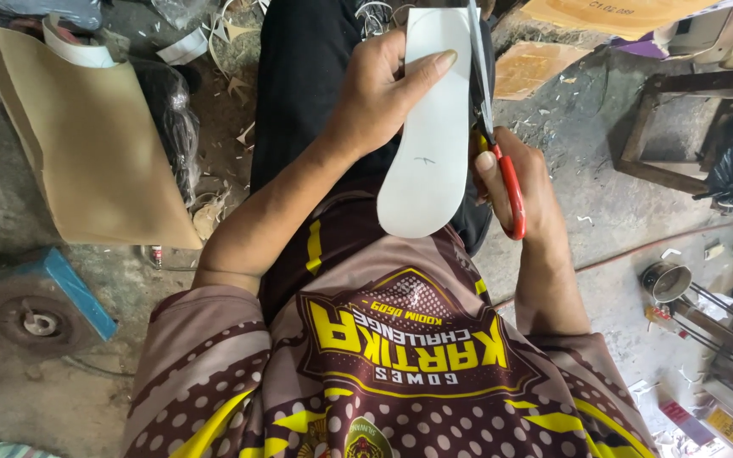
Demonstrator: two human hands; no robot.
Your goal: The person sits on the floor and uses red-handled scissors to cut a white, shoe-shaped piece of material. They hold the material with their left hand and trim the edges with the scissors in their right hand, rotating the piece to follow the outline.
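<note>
Fingers of the left hand (pixel 375 97) clamp the white, sole-shaped flat sheet cutout (pixel 431 127), thumb pressed across its face, holding it above the lap. Right hand (pixel 519 191) fingers close through the red-handled steel scissors (pixel 495 127), whose blades run along the cutout's right edge. Judged step: trimming the outline. Continuing calls for rotating the cutout into the blades. A tan cardboard sheet (pixel 86 144) lies at the concrete floor's left edge.

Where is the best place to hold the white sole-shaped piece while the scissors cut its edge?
Hold the white sole-shaped piece on its long left edge, mid-length, as the left hand does, thumb flat on top. The scissors run along the right edge, so that side stays free.
</note>
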